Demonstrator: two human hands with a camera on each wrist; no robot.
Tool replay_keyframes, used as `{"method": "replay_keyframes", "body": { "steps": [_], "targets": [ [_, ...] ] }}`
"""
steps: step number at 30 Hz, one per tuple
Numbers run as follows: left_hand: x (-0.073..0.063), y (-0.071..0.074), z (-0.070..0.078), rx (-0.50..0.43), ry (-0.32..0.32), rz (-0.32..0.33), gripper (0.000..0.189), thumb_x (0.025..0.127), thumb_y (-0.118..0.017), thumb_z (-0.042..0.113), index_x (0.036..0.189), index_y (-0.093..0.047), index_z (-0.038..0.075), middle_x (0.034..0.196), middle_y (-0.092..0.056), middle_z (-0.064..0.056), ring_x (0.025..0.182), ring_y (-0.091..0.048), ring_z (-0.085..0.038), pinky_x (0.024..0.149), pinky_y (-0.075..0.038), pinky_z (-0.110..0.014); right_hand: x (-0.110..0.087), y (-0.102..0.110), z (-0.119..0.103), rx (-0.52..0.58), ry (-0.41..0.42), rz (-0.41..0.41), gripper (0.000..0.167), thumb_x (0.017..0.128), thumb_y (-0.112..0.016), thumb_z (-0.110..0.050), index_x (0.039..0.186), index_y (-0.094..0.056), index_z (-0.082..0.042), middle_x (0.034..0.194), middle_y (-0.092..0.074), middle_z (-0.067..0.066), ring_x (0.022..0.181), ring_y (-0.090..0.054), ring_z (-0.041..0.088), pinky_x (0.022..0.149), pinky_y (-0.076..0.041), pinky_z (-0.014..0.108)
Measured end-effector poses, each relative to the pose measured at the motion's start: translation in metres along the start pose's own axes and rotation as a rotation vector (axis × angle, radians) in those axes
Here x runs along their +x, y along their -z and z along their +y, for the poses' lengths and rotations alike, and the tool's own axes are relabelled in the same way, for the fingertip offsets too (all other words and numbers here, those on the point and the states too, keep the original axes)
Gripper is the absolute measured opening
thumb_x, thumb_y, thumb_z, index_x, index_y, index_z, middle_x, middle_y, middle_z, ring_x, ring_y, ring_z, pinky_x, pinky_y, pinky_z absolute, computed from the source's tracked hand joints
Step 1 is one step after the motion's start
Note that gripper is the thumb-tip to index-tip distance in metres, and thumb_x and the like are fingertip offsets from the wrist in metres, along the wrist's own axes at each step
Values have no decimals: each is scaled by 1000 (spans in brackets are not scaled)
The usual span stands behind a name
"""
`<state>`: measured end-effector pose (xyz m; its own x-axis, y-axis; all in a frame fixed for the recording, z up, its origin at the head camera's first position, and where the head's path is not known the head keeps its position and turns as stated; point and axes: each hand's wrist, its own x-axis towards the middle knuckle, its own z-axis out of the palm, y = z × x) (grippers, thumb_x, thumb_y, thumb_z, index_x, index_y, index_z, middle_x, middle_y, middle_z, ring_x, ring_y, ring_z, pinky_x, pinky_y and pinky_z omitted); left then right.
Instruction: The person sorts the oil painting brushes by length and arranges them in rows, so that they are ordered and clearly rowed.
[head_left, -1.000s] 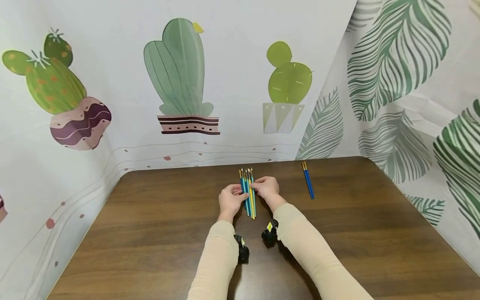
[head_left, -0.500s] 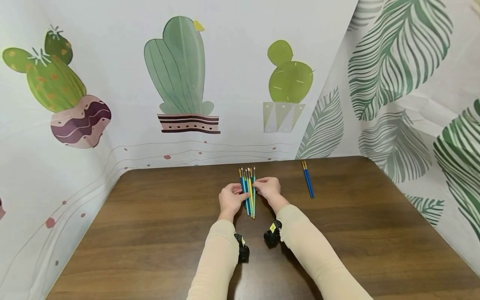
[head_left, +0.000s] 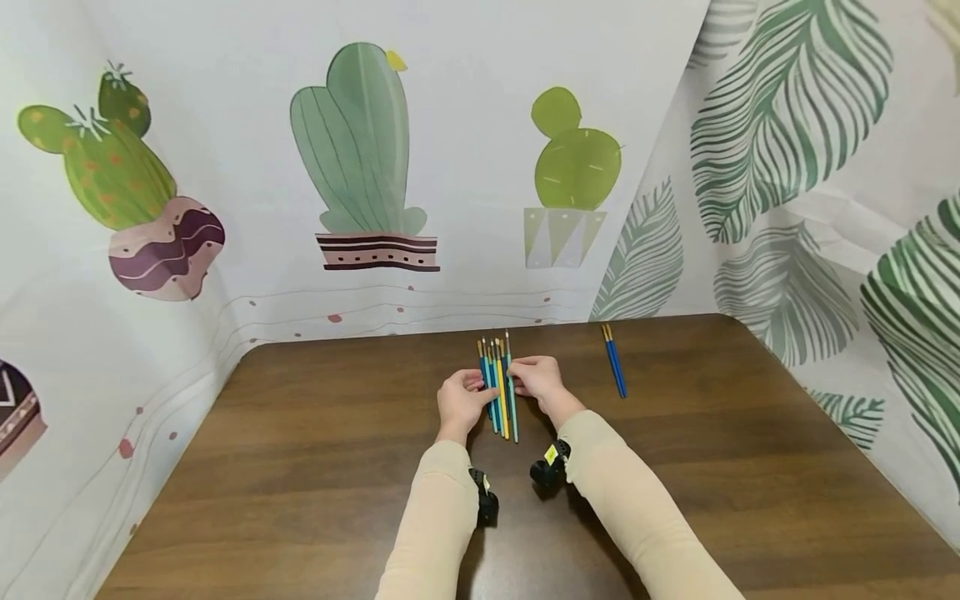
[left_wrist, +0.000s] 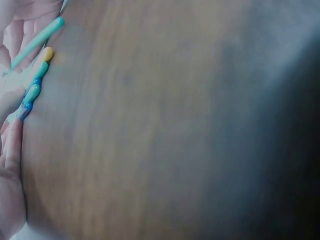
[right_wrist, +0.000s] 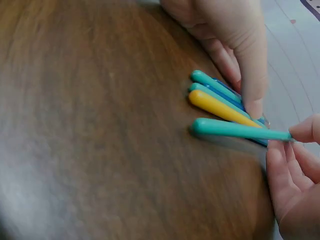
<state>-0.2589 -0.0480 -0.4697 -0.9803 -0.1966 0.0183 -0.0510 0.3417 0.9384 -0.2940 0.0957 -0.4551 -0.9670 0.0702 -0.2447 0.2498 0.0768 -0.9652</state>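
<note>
A bunch of paintbrushes (head_left: 492, 392) in teal, blue and yellow lies at the middle of the table, bristles toward the wall. My left hand (head_left: 463, 402) holds the bunch, fingers along its left side and thumb over the top. Between thumb and fingers, my right hand (head_left: 542, 382) pinches a teal paintbrush (right_wrist: 235, 129) near the bristle end. That brush sits at the right of the bunch, a little apart from the yellow paintbrush (right_wrist: 217, 105). In the left wrist view, the handle ends of the brushes show at the left edge.
Two blue paintbrushes (head_left: 614, 362) lie side by side at the back right of the brown wooden table (head_left: 300, 467). Behind its far edge hangs a white cloth (head_left: 472, 167) printed with cacti and leaves. A small black camera is strapped to each wrist.
My right hand has moved slightly right, drawing the teal paintbrush away from the bunch's right side. The left hand has stayed in place on the other brushes.
</note>
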Motion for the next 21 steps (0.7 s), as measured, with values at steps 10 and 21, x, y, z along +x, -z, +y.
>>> {"method": "replay_keyframes", "body": {
  "steps": [10,21],
  "targets": [
    [0,-1,-2,-18,-28,11,42,73,-82,12,109,-65,0,106,-70,-15,99,-68,-24,88,-55,-34,-5,11,-1,-3,0,-100,40,86,-57,-12,124,-58,0,98,-65,10,69,-57,11,56,-55,22],
    [-2,0,1,-19,-19,1,42,74,-80,12,111,-65,0,107,-70,-15,101,-67,-25,89,-55,-35,-8,30,-6,-61,24,-187,49,88,-55,-11,136,-46,-7,110,-64,17,74,-63,16,62,-57,29]
  ]
}}
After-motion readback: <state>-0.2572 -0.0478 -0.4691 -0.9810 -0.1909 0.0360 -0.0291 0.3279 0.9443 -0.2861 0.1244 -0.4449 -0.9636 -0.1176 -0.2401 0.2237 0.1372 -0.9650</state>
